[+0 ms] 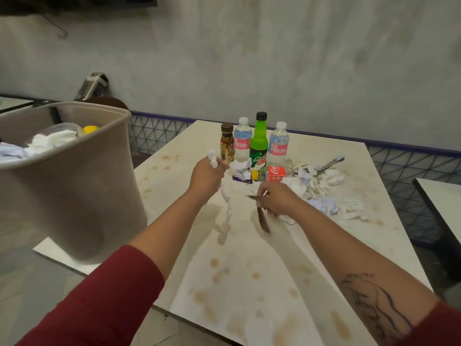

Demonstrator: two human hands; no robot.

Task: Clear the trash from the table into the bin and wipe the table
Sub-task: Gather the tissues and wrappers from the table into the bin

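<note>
A person's left hand (205, 177) is clenched around a twisted white tissue (225, 208), which pokes out above the fist and trails down below it toward the tabletop. Just right of that grip, the right hand (277, 199) pinches a dark brown wrapper strip (263, 219) that hangs down, blurred, over the white table (249, 283).

Beyond the right hand lies a heap of crumpled white tissues (321, 191), spreading away to the right. Just past both hands, a small Coca-Cola bottle (270, 174) lies on its side next to a crumpled paper ball (240, 168). Behind these, four bottles stand upright in a row: a small brown bottle (227, 143), a Refresh water bottle (242, 139), a green Mountain Dew bottle (259, 141) and a second Refresh water bottle (279, 143).

To the left of the left hand, well apart, stands a tan plastic bin (82, 183) at the table's corner, already holding white tissues and something yellow. Brownish stains dot the tabletop below the forearms. Both arms wear pushed-up dark red sleeves (104, 300); the right forearm bears a tattoo (374, 303).
</note>
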